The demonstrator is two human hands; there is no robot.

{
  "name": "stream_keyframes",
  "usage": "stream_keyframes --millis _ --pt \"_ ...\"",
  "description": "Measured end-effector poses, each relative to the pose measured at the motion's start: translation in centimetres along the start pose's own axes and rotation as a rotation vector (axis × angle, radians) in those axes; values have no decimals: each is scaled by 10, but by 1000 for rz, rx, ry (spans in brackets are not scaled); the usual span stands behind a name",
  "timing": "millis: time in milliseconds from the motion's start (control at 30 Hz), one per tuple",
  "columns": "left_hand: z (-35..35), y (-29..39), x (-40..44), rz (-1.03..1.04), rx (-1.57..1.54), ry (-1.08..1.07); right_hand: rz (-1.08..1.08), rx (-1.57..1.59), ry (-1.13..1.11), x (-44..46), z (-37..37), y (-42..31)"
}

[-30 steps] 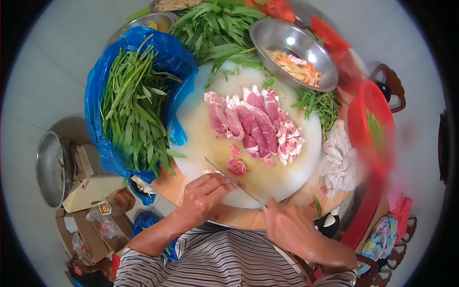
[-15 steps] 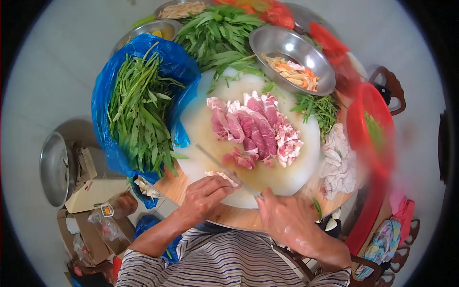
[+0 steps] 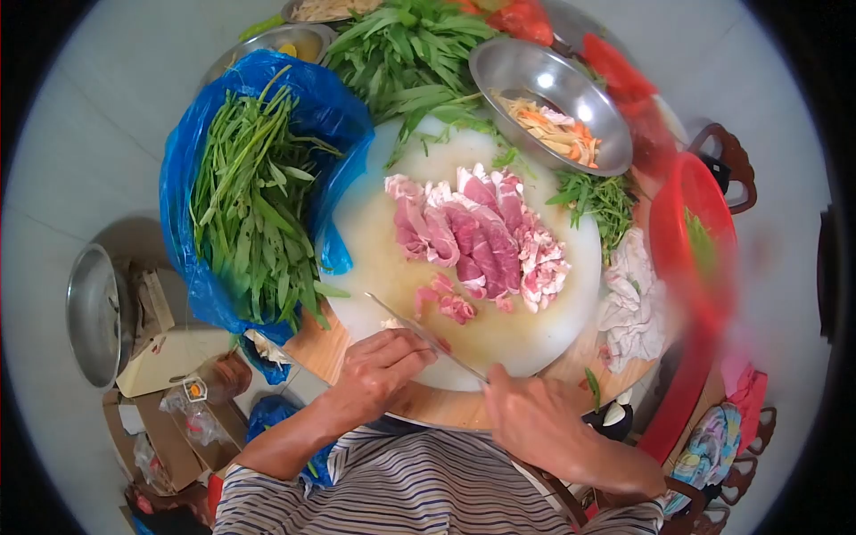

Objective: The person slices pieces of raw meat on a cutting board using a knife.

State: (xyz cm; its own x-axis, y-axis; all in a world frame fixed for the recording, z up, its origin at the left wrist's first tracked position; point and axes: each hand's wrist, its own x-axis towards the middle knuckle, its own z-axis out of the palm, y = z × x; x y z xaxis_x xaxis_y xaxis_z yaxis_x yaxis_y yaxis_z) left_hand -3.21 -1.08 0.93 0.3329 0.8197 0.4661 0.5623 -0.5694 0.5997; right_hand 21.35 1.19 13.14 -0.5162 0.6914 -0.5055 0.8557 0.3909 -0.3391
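A knife [image 3: 419,332] lies at a slant over the near part of the round white cutting board [image 3: 366,218]. My right hand [image 3: 535,419] is closed on its handle. Just left of the blade, my left hand [image 3: 379,370] presses a piece of meat [image 3: 390,324] on the board, with its fingers bent; most of that piece is hidden. Beyond the knife are small cut bits of meat [image 3: 455,308]. A larger heap of sliced meat [image 3: 477,234] rests in the middle of the board.
Leafy greens in a blue bag [image 3: 183,214] stand at the left, more greens [image 3: 406,53] behind. A steel bowl [image 3: 499,67] of shredded vegetables is back right. A crumpled cloth [image 3: 633,303] and a red basket [image 3: 664,214] are at the right.
The knife has swung from left of the small cut meat bits back close to my left fingers. The bits have shifted and spread a little. My left hand stays on the meat.
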Motion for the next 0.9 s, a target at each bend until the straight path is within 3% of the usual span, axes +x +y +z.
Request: stream_keyframes --millis 67,167,433,567,667,900 --pt "-3 1 1 -19 -1 -24 -140 17 212 25 12 -3" --pt "-1 0 0 17 -5 -13 -195 53 317 38 13 -11" --pt "4 -6 -4 16 91 147 -87 -7 190 -16 4 7" --pt "3 -7 -7 6 77 73 -11 -28 212 -16 0 4" --pt "-2 -4 -5 37 75 71 -65 31 312 -16 1 -5" --pt "1 -4 -8 40 89 64 -125 57 280 -11 17 -2"
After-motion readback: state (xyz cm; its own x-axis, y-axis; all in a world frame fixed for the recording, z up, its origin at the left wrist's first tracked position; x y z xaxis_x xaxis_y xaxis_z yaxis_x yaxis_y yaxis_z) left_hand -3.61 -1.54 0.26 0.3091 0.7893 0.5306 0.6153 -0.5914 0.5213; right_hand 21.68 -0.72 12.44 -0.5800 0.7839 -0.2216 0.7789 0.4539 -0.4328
